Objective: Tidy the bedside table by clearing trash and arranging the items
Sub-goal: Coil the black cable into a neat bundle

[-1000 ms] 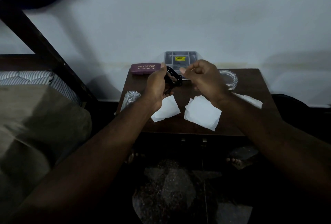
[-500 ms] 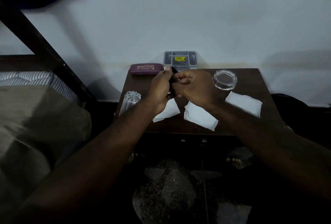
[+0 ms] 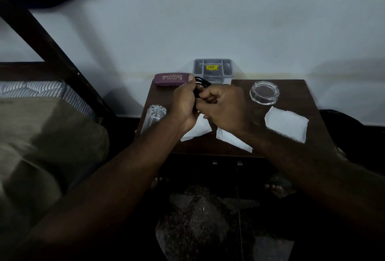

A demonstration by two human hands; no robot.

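Over the middle of the dark wooden bedside table [image 3: 295,85], my left hand [image 3: 184,102] and my right hand [image 3: 224,107] are pressed together, both closed on a coiled black cable [image 3: 200,82] whose loops stick out above my fingers. Three white tissues lie on the table: one [image 3: 199,129] under my left wrist, one [image 3: 231,139] under my right wrist, one [image 3: 286,124] at the right. A maroon glasses case [image 3: 170,79] sits at the back left. A grey compartment tray [image 3: 212,70] stands at the back. A glass ashtray [image 3: 264,92] sits at the back right.
A clear glass tumbler [image 3: 153,114] lies on its side at the table's left edge. The bed with striped mattress [image 3: 41,92] and a beige pillow [image 3: 41,139] is to the left, behind a dark slanted post. The white wall is just behind the table.
My right hand has moved left and closed against my left hand over the cable. The ashtray and the right tissue, once partly hidden, now show fully.
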